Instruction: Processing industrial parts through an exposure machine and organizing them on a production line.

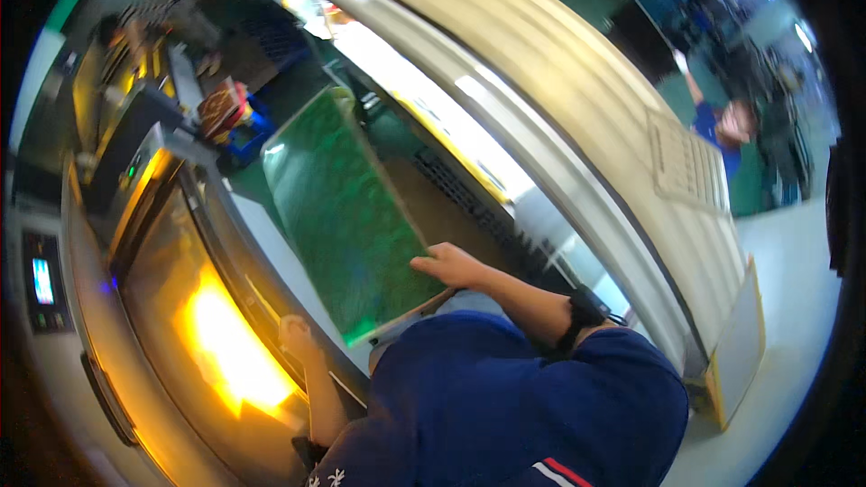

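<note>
A large, flat green panel (347, 216), shiny and see-through in look, tilts in front of my body. My right hand (451, 266) grips its right edge near the lower corner, thumb on the upper face. To the left, my left hand (296, 338) is curled at the front edge of a machine (203, 307) with a glowing yellow-orange window. What its fingers hold, if anything, I cannot make out; blur and glare hide it.
A control panel with a lit screen (42, 281) sits at the machine's left. A long cream, ribbed machine housing (541, 63) with bright lamps below runs along the right. One co-worker (729, 126) stands beyond it; another person (149, 27) is at the far left, near a blue crate (244, 131).
</note>
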The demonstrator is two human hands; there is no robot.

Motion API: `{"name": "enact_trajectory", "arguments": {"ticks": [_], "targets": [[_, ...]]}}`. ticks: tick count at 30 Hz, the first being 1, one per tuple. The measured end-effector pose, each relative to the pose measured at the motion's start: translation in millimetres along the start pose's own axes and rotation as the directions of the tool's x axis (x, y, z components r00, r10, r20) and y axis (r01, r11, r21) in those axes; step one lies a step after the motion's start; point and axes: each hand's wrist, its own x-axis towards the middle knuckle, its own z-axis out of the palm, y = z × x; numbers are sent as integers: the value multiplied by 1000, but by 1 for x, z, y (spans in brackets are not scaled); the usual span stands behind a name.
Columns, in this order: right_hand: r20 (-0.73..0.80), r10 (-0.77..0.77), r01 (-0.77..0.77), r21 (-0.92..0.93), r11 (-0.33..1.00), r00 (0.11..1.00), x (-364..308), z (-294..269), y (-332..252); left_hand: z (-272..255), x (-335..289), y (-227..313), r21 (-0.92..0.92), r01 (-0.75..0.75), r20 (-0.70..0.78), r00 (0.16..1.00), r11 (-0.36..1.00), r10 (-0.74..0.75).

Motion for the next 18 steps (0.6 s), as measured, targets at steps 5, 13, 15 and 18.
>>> {"name": "enact_trajectory", "arguments": {"ticks": [5, 13, 15, 18], "targets": [[-465, 88, 91, 350, 932, 881, -104, -53, 96, 154, -14, 52, -83, 7, 379, 925, 997, 25], [-552, 426, 319, 803, 503, 717, -156, -72, 214, 340, -152, 223, -511, -523, 766, 83, 682, 638], [-531, 516, 301, 833, 464, 672, -162, -82, 210, 366, -186, 269, -670, -525, 673, -131, 525, 728], [-709, 508, 574, 700, 425, 489, -151, -98, 219, 395, -231, 326, -779, -567, 537, -385, 267, 751]]}}
